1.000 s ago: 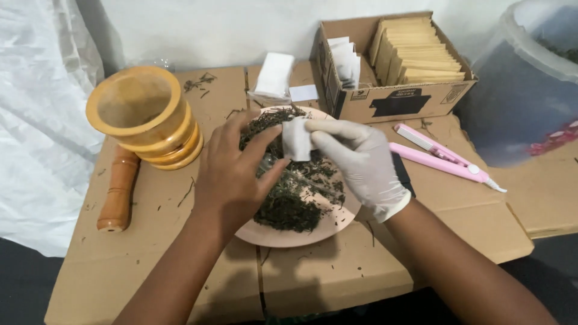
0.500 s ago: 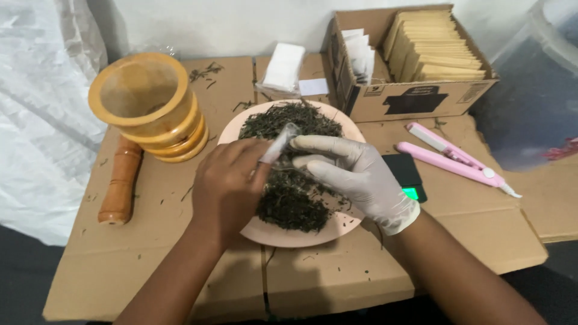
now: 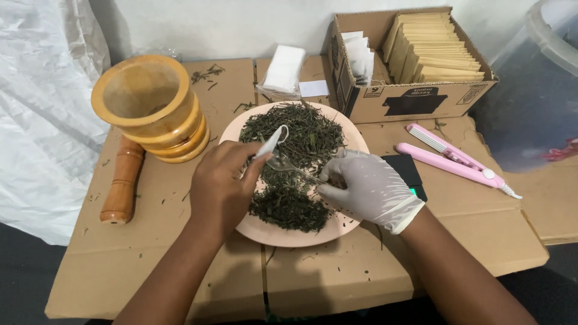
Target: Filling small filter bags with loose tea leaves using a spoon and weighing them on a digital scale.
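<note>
A pink plate (image 3: 283, 236) heaped with dried green leaves (image 3: 295, 141) sits on the cardboard-covered table. My bare left hand (image 3: 224, 188) rests over the plate's left side and pinches a small white paper pouch (image 3: 271, 141), open end up, above the leaves. Over the plate's right side, my right hand (image 3: 368, 190), in a white glove, grips a clear plastic utensil (image 3: 292, 170) that lies across the leaves and points toward the pouch.
A wooden mortar (image 3: 144, 107) and pestle (image 3: 123, 180) stand at the left. Behind the plate lie a stack of white pouches (image 3: 284, 67) and a cardboard box (image 3: 415, 96) of brown envelopes. A pink sealer (image 3: 451, 159), black scale (image 3: 408, 173) and large plastic tub (image 3: 536, 90) are at right.
My right hand has let go of the white pouch and dropped to the plate, closing on the clear utensil. My left hand now holds the pouch alone, tilted upright.
</note>
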